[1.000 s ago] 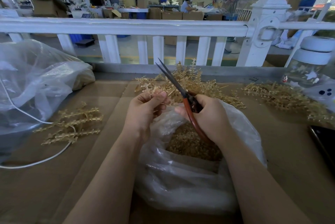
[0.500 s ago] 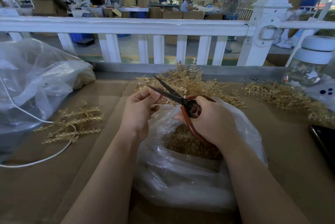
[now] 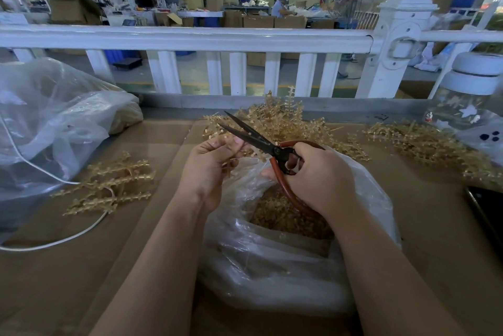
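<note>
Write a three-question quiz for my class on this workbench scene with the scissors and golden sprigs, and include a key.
1. Which hand grips the scissors? A) left B) right
2. True or false: the scissors' blades are closed.
3. Fill in: the left hand pinches a golden sprig by the blades, above a clear plastic ____.
Key: 1 B, the right hand. 2 False, the blades stand apart. 3 bag.

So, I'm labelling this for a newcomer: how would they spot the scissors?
Find the clear bag in the middle, below the white railing. Above its mouth the right hand grips the scissors: dark open blades, red-brown loop handles, unlike the gold sprigs around.
</note>
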The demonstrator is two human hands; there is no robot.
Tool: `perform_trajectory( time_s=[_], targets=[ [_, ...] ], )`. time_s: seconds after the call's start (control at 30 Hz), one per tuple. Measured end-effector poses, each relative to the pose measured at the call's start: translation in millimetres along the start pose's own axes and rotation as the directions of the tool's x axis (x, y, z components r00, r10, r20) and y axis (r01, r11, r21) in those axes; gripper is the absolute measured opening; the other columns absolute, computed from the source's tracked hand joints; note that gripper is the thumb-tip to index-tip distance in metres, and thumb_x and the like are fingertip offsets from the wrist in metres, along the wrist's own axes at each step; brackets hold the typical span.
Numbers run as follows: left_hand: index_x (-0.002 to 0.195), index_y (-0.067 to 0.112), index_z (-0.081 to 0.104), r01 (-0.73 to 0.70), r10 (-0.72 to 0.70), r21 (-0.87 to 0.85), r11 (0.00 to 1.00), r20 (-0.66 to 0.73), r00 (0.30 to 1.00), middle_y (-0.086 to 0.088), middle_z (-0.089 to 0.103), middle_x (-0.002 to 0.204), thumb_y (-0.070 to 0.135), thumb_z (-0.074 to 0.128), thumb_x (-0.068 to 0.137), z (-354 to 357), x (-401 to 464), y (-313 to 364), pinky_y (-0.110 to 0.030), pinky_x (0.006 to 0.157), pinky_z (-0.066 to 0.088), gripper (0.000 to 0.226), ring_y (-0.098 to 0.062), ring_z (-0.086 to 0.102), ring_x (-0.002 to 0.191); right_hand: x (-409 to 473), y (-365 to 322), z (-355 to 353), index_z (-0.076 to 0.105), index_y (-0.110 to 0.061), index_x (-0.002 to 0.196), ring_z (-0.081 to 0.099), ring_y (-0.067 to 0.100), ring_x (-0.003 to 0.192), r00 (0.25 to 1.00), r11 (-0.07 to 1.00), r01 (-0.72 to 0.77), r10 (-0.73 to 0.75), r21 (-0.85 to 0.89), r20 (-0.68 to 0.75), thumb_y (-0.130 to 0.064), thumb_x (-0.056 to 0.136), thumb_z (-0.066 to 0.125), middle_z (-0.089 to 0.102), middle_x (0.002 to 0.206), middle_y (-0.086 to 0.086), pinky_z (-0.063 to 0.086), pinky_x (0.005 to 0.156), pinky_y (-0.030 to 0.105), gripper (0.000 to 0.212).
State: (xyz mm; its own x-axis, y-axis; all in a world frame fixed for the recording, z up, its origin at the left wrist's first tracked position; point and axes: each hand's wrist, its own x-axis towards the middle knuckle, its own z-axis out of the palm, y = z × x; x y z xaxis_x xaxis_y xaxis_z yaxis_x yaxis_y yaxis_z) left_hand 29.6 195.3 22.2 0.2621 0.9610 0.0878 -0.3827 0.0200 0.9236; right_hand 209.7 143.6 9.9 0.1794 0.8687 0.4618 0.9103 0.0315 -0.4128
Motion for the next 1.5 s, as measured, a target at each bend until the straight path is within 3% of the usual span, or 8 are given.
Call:
perform_trajectory(
  time_s=[0.27, 0.43, 0.57, 0.77, 0.9, 1.1, 1.33, 1.5],
  targets=[
    [0.081, 0.012, 0.067, -0.003, 0.003, -0.002, 1.000, 0.011, 1.000, 0.004, 0.065, 0.068, 0.019, 0.069, 0.071, -0.6, 0.4, -0.4, -0.018, 0.061, 0.039, 0.012, -0.006, 0.050, 0.062, -0.8, -1.2, -0.4, 0.065, -0.037, 0.091, 0.044, -0.012, 0.060, 1.000, 1.000, 0.006, -0.007, -0.011, -0.026, -0.091, 0.067, 0.044, 0.048, 0.065, -0.031, 0.029, 0.050, 0.012, 0.063],
    [0.072, 0.017, 0.068, -0.005, 0.004, -0.037, 0.999, -0.004, 1.000, 0.004, 0.063, 0.067, 0.018, 0.069, 0.071, -1.2, 0.3, -0.3, -0.019, 0.063, 0.039, 0.002, -0.007, 0.051, 0.063, -1.4, -1.1, -2.1, 0.063, -0.042, 0.095, 0.043, -0.013, 0.062, 1.000, 1.000, 0.015, -0.015, -0.010, -0.023, -0.089, 0.069, 0.045, 0.047, 0.067, -0.033, 0.031, 0.052, 0.013, 0.056],
    [0.068, 0.021, 0.072, 0.012, -0.013, -0.088, 0.996, -0.014, 1.000, 0.003, 0.063, 0.070, 0.021, 0.069, 0.072, -1.9, 1.4, 0.0, -0.020, 0.065, 0.037, 0.005, -0.006, 0.052, 0.064, -1.9, -0.6, -2.7, 0.056, -0.046, 0.087, 0.044, -0.012, 0.058, 1.000, 1.000, 0.023, -0.022, 0.003, -0.018, -0.090, 0.068, 0.044, 0.047, 0.063, -0.031, 0.028, 0.050, 0.012, 0.050],
    [0.073, 0.022, 0.069, 0.016, -0.016, -0.113, 0.993, -0.003, 1.000, 0.004, 0.066, 0.073, 0.022, 0.070, 0.073, -3.4, 3.1, 0.1, -0.019, 0.066, 0.038, 0.001, -0.005, 0.053, 0.065, 0.8, 3.2, 0.1, 0.067, -0.032, 0.085, 0.052, -0.002, 0.055, 0.999, 0.999, 0.036, -0.036, -0.031, 0.004, -0.092, 0.067, 0.043, 0.059, 0.062, -0.018, 0.033, 0.048, 0.017, 0.067],
    [0.079, 0.019, 0.066, 0.009, -0.009, -0.106, 0.994, -0.004, 1.000, 0.006, 0.066, 0.072, 0.022, 0.068, 0.075, -3.6, 3.4, -0.6, -0.018, 0.064, 0.038, 0.006, -0.004, 0.053, 0.064, 1.1, 2.9, -0.3, 0.067, -0.032, 0.085, 0.051, -0.004, 0.057, 0.999, 0.998, 0.042, -0.043, -0.038, -0.023, -0.090, 0.069, 0.046, 0.058, 0.063, -0.021, 0.034, 0.049, 0.014, 0.063],
    [0.082, 0.017, 0.067, 0.015, -0.016, -0.119, 0.993, -0.015, 1.000, 0.005, 0.067, 0.072, 0.021, 0.069, 0.073, -3.8, 2.5, 0.5, -0.019, 0.064, 0.038, 0.010, -0.005, 0.053, 0.062, -1.1, -1.6, -2.4, 0.055, -0.039, 0.075, 0.045, -0.006, 0.050, 0.996, 0.998, 0.055, -0.057, -0.030, -0.061, -0.086, 0.072, 0.049, 0.047, 0.055, -0.024, 0.025, 0.047, 0.012, 0.048],
    [0.078, 0.018, 0.069, 0.011, -0.013, -0.124, 0.992, -0.016, 1.000, 0.003, 0.066, 0.073, 0.020, 0.070, 0.073, -4.5, 2.5, 0.5, -0.018, 0.062, 0.038, 0.006, -0.006, 0.052, 0.064, -0.2, -0.2, -0.8, 0.067, -0.030, 0.081, 0.056, 0.001, 0.055, 0.997, 0.998, 0.061, -0.062, -0.016, -0.051, -0.086, 0.073, 0.051, 0.061, 0.063, -0.017, 0.047, 0.051, 0.019, 0.058],
    [0.079, 0.017, 0.068, 0.009, -0.011, -0.122, 0.992, -0.020, 1.000, 0.003, 0.066, 0.072, 0.021, 0.070, 0.074, -4.7, 2.5, 0.5, -0.017, 0.061, 0.039, 0.007, -0.006, 0.052, 0.063, 0.2, -1.3, -0.1, 0.069, -0.027, 0.084, 0.054, -0.001, 0.056, 0.998, 0.998, 0.054, -0.054, 0.013, -0.036, -0.087, 0.071, 0.049, 0.058, 0.064, -0.019, 0.043, 0.051, 0.015, 0.064]
  ],
)
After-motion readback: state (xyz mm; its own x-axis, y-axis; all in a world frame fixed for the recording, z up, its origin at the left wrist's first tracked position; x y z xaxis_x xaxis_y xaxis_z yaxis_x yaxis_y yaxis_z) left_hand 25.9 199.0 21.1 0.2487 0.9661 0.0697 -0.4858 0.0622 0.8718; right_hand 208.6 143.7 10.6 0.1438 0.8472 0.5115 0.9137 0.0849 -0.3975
